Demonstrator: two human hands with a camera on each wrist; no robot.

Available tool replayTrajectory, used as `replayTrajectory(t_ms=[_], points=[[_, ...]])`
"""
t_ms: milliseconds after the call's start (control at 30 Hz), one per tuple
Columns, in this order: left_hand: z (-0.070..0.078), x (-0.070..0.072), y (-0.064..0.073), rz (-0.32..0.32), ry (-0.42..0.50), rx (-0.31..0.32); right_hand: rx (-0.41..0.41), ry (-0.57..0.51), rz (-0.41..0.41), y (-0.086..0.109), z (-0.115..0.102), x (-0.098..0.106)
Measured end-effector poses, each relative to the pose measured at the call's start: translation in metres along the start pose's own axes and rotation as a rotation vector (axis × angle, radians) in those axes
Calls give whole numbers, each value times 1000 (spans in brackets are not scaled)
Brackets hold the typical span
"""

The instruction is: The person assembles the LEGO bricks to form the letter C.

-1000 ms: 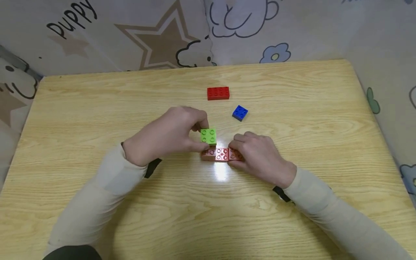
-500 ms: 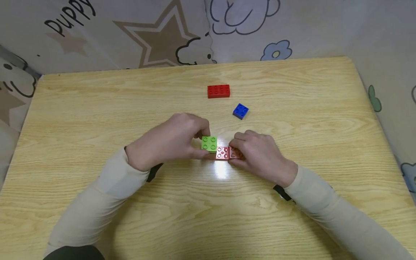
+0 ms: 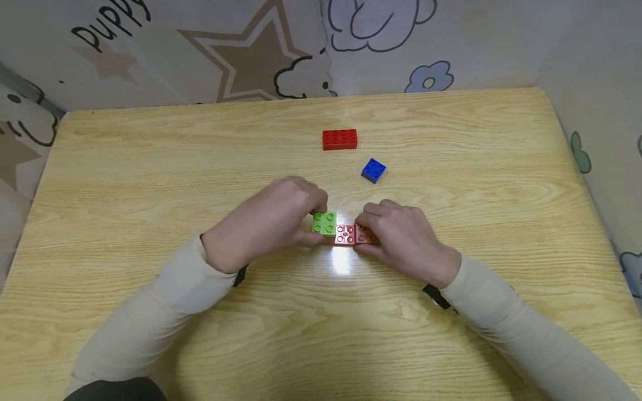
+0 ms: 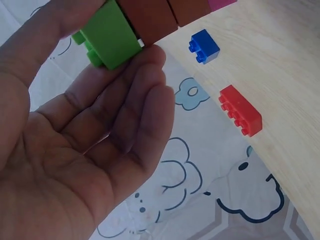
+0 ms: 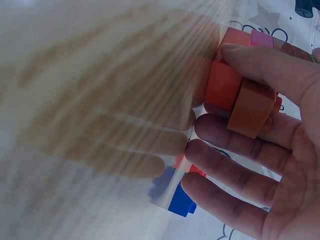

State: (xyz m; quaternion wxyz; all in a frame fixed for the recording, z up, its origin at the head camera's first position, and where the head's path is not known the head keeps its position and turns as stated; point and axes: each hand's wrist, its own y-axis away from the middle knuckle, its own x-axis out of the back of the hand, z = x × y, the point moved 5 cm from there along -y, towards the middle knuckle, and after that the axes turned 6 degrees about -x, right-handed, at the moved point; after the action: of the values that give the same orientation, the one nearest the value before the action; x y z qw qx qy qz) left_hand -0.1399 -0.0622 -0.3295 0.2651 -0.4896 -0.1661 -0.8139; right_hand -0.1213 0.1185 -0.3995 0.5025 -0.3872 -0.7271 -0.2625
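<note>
My left hand [image 3: 268, 225] pinches a light green two-by-two toy brick [image 3: 324, 223] between thumb and fingers, studs up. It overlaps the left end of a short built row of toy bricks [image 3: 345, 235]. In the left wrist view the green brick sits right against a brown brick [image 4: 150, 20]. My right hand [image 3: 403, 239] grips the row's right end, thumb on the near side. In the right wrist view that end has a red brick [image 5: 222, 85] and a brown brick [image 5: 252, 107], with a pink brick [image 5: 261, 39] farther along. The hand hides part of this end in the head view.
A blue two-by-two brick [image 3: 373, 170] lies turned on the wooden table [image 3: 150, 178] beyond the hands. Behind it is a red two-by-four brick [image 3: 339, 140]. A wall with cartoon drawings [image 3: 371, 67] borders the table's far edge.
My left hand has brought the green brick toward me, over the row's left end, covering the studs that showed there. The right hand has kept its grip in place.
</note>
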Motion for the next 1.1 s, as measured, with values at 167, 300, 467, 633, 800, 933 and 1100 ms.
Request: replayTrajectory(t_ms=[167, 300, 467, 633, 800, 933, 1100], points=[[4, -2, -1, 21, -53, -18, -1, -8, -6, 0, 0, 0], [8, -4, -2, 28, -95, -19, -1, -10, -7, 0, 0, -1], [11, -5, -2, 24, -116, -6, 8, -10, 4, 0, 0, -1], [1, -7, 1, 28, 0, 51, 0, -9, -6, -2, -1, -2], [-12, -11, 8, 77, 142, 76, -8, 0, -22, -3, -2, -3], [-15, -13, 10, 118, 147, 45, -11, 4, -23, -2, -2, -3], [-15, -14, 10, 137, 143, 6, -22, 16, -27, -1, -2, -2]])
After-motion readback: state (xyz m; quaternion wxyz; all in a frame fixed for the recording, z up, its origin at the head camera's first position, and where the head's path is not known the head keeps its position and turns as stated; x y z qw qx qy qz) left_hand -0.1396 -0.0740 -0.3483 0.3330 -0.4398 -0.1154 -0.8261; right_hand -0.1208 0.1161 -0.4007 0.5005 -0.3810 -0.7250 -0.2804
